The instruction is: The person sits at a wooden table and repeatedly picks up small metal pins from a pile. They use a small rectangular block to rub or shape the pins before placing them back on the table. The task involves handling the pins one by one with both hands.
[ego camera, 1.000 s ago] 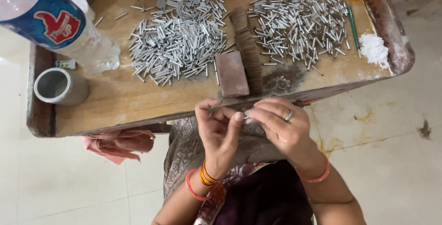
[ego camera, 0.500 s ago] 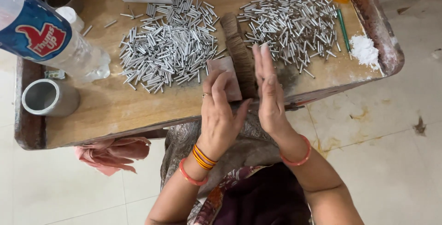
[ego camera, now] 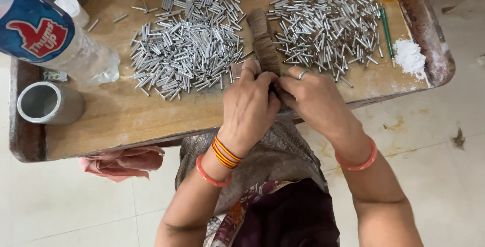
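Both hands meet at the worktop's (ego camera: 126, 120) near edge, the left hand (ego camera: 248, 106) and right hand (ego camera: 313, 100) curled, fingertips pinched on the lower end of a brown, fibrous bundle of sticks (ego camera: 263, 42) that runs away between two heaps. Much looks left to work: the dull grey metal tubes (ego camera: 189, 50) to the left and the second heap (ego camera: 323, 24) to the right lie loose. A white powder mound (ego camera: 409, 57) sits at the far right edge.
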